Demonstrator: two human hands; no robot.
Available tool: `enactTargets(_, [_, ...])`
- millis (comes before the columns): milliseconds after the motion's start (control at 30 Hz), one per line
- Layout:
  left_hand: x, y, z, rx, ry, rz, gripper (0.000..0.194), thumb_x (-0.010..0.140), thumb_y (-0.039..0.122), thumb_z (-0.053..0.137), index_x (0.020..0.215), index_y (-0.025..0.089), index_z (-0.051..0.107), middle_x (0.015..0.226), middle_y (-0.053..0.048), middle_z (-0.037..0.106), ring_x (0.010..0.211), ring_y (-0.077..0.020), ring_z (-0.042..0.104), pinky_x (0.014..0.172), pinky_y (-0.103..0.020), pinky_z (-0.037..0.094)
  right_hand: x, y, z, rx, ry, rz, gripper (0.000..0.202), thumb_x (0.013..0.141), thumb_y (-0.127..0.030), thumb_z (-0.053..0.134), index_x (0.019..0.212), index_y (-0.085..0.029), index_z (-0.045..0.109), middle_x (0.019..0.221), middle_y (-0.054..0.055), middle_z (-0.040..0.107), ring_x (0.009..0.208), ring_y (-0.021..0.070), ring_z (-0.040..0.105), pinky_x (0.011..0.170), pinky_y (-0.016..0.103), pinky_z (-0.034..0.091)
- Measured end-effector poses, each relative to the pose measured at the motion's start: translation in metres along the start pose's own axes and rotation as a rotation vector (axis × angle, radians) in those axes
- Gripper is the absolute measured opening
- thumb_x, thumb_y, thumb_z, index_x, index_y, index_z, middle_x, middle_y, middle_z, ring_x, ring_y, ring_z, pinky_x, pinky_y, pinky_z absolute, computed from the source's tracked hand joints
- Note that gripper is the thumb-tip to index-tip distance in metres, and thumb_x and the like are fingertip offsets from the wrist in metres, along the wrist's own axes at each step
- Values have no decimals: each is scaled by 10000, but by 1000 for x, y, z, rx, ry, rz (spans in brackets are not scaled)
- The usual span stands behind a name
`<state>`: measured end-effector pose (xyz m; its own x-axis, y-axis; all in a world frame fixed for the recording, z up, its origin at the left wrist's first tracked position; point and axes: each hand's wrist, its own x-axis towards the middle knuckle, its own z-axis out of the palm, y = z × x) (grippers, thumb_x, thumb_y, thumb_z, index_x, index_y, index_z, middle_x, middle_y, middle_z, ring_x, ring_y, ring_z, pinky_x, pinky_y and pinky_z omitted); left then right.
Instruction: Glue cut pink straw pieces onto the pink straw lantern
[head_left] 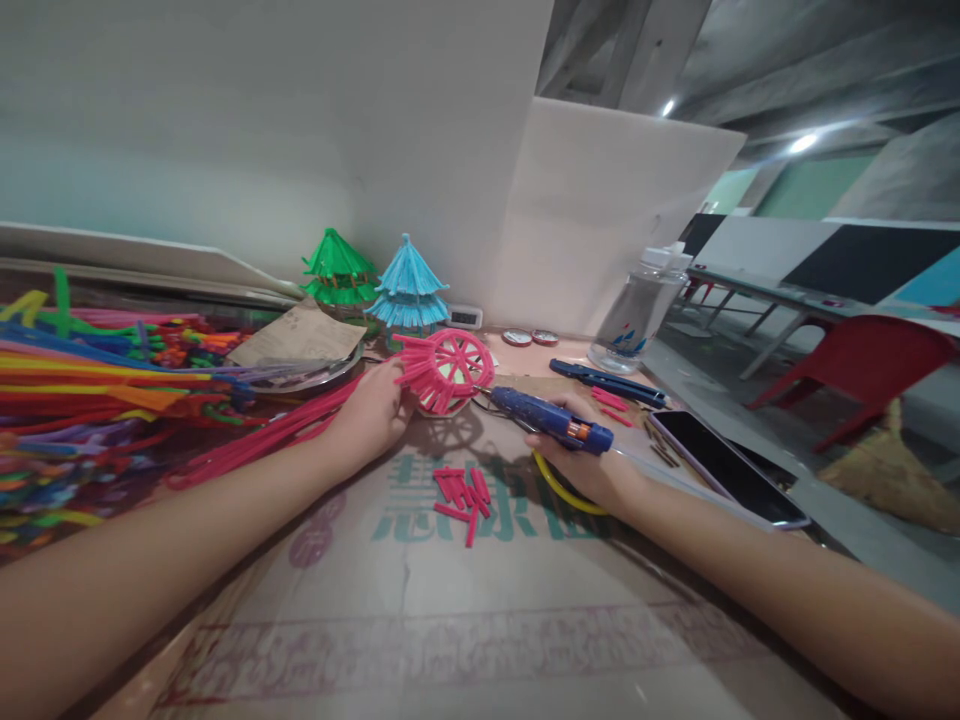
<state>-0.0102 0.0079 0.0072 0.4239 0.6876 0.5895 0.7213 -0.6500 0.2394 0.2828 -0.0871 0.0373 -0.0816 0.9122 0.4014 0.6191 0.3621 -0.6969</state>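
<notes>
My left hand (381, 408) is closed on the edge of a pink pipe-cleaner roof (444, 368), tilted so its spoked ring faces me. Short pink strips fan out along its left and lower rim. In my right hand (585, 468) is a blue hot glue gun (551, 418), its nozzle pointing left at the right rim of the pink ring; I cannot tell whether it touches. A clear glue stick trails from the gun's back end. Below, cut pink pipe-cleaner pieces (463, 498) lie in a loose pile on the printed cardboard (360, 625).
Bundles of coloured pipe cleaners (112, 390) fill the left side. Behind stand a green tiered roof (337, 268) and a light blue one (409, 285). To the right are a water bottle (637, 315), a dark blue cutter (606, 383) and a phone (724, 465).
</notes>
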Motion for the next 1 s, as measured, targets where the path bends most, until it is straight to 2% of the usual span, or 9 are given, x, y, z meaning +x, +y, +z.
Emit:
enactTargets(467, [0,-3,3,-29,5,-31,244,875,126,493,1075,161,630,1142,-146,681,1162,-324,643,1062,-512,527,0,0,0,-31,12,-64,236,801,-408,762,930,-240,658,730,5,712,641,211,640,596,327,493])
enactTargets(800, [-1,1,0,-20,3,-36,226,886,149,481,1053,158,632,1121,-153,685,1111,-327,649,1035,-516,541,0,-3,0,-46,-15,-25,251,776,-363,771,981,-238,698,795,12,739,698,217,659,629,319,493])
enactTargets(1000, [0,2,0,-34,-4,-39,256,871,143,484,1080,155,632,1131,-153,691,1121,-327,655,1057,-516,537,0,-7,0,-55,0,-22,213,757,-342,771,937,-248,705,799,4,752,701,214,663,628,310,487])
